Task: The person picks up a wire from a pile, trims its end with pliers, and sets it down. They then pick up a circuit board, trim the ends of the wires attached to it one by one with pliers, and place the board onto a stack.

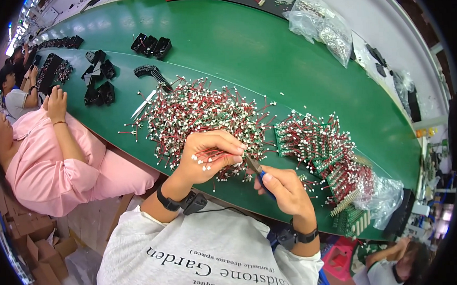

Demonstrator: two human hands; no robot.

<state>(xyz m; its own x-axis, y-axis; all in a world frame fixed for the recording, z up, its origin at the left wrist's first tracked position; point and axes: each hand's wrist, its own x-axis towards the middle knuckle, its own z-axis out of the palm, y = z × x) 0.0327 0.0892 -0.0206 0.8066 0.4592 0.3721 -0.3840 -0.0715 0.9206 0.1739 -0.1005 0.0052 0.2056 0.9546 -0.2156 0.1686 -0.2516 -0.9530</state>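
My left hand (208, 147) is closed, pinching a small bunch of red wires (216, 157) whose white plugs hang out over the palm. In my right hand (287, 190) is a pair of blue-handled pliers (254, 165), its grey metal end reaching to the left fingertips. What sits between the jaws is too small to make out. Just beyond both hands spreads a big heap of small parts (201, 110) with red wires and white plugs. Right of the heap lie green circuit board panels (289, 137), many carrying the same wired parts.
White tweezers (144, 104) and a curved black strip (153, 73) lie by the heap's left end. Black housings (98, 79) stand farther left on the green table (203, 41). Plastic bags (320, 26) sit far right. A person in pink (61, 160) sits close on my left.
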